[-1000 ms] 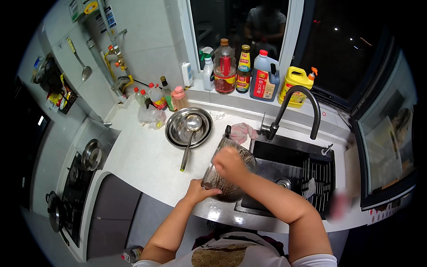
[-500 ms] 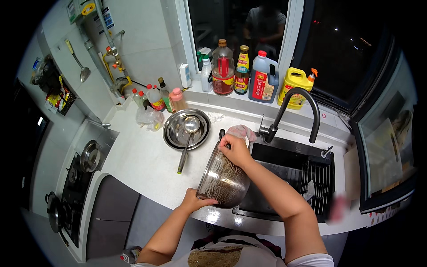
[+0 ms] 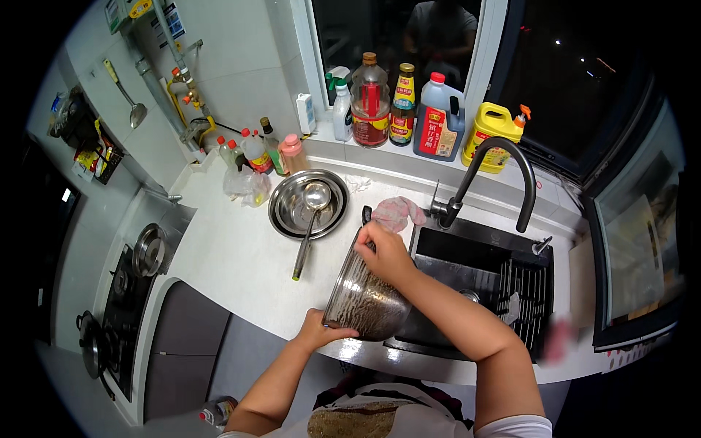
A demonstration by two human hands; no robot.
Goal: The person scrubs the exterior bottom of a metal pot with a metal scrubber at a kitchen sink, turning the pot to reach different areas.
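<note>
I hold a steel mixing bowl (image 3: 363, 298) tilted on its side at the left edge of the black sink (image 3: 467, 274). My left hand (image 3: 321, 334) grips the bowl's near rim from below. My right hand (image 3: 385, 252) grips the far rim on top, next to a dark handle (image 3: 366, 214) lying on the counter. The bowl's outside shows a speckled reflection; its inside faces the sink and is hidden.
A stack of steel bowls (image 3: 289, 212) with a ladle (image 3: 309, 223) sits on the white counter (image 3: 226, 263). A pink cloth (image 3: 398, 212) lies by the black faucet (image 3: 496, 182). Bottles (image 3: 370, 102) line the sill. A gas hob (image 3: 120, 292) is at left.
The bowl has been tipped up further onto its side over the sink edge. My right hand slid along the far rim; my left hand shifted under the near rim.
</note>
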